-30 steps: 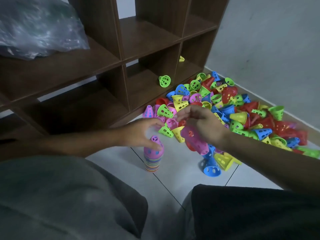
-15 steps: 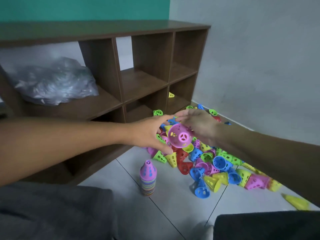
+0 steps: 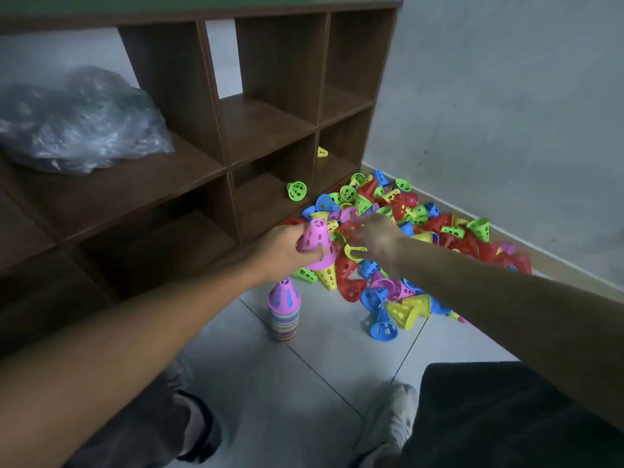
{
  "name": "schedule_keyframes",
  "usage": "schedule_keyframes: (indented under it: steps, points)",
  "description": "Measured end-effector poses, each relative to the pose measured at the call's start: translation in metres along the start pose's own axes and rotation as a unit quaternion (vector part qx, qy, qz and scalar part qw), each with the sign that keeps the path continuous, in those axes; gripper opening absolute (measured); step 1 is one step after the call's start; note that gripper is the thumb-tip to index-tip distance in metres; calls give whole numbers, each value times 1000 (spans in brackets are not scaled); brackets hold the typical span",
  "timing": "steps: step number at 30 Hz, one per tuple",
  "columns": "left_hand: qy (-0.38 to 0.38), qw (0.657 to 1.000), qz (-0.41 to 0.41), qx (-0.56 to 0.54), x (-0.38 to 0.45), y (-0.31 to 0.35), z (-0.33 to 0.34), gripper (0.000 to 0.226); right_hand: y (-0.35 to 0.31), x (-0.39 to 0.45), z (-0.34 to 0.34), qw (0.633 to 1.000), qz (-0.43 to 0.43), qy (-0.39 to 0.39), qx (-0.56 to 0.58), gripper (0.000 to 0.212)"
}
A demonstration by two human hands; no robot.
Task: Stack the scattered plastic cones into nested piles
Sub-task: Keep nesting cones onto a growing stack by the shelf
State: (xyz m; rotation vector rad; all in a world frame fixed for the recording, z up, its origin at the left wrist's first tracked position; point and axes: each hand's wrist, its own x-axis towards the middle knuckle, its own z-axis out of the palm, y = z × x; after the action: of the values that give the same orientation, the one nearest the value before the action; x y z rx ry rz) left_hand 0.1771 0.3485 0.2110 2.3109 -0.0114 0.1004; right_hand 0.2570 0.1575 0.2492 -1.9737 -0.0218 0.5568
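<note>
White floor tiles (image 3: 324,366) fill the near part of the room, a brown wooden shelf unit (image 3: 236,136) is seen on the left with a crumpled plastic bag (image 3: 81,123) on it, and a grey wall is seen on the right. A big heap of loose cones (image 3: 398,238) in red, blue, green, yellow and pink is spread on the floor by the far corner. One green cone (image 3: 297,190) and one yellow cone (image 3: 322,152) are left in the low shelf boxes. A nested stack (image 3: 284,310) is stood upright on the tiles, near the heap and on its left side. A pink cone (image 3: 317,243) is held in the left hand (image 3: 283,251), with the thumb and fingers pinched around its side, just above and a little beyond the stack. Its small end is pointed up and a bit to the left, its wide open mouth is turned down, and its long axis is close to upright with a small tilt. The right hand (image 3: 374,241) is blurred over the heap; its fingers look curled around a red cone (image 3: 351,228), but that cannot be told for sure. To do this step well, the pink cone should be brought straight over the stack, made level, and let down softly so the top is slipped inside it. The stack is tall and thin, so it could be knocked over by a push from the side.
</note>
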Motion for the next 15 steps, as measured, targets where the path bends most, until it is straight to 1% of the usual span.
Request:
schedule_keyframes:
  steps: [1,2,3,4,6,7,9,10,13,15]
  points:
    - [-8,1000,-12,8,-4,-7,2,34,10,0,-2,1000,2,9,-10,13]
    - [-14,1000,-23,16,-9,-13,4,33,19,-2,-3,1000,7,15,-12,13]
    - [-22,999,-34,31,-13,-19,6,35,30,-3,-4,1000,14,20,-10,17]
    - [-28,998,-41,46,-16,-25,8,38,42,-4,-4,999,25,28,-9,20]
    - [-36,997,-51,51,-23,-33,11,46,68,-5,-8,997,50,50,-1,15]
    - [-38,997,-57,42,-25,-37,12,48,81,-3,-9,997,59,58,3,18]
    - [-37,996,-71,27,-28,-49,17,46,104,3,-13,994,79,80,6,36]
    - [-28,996,-78,29,-29,-56,21,44,115,6,-15,992,86,93,10,37]
    - [-15,992,-100,73,-27,-76,35,48,150,12,-15,986,105,123,36,31]
    - [-19,989,-115,90,-23,-86,42,49,171,14,-17,984,118,132,7,32]
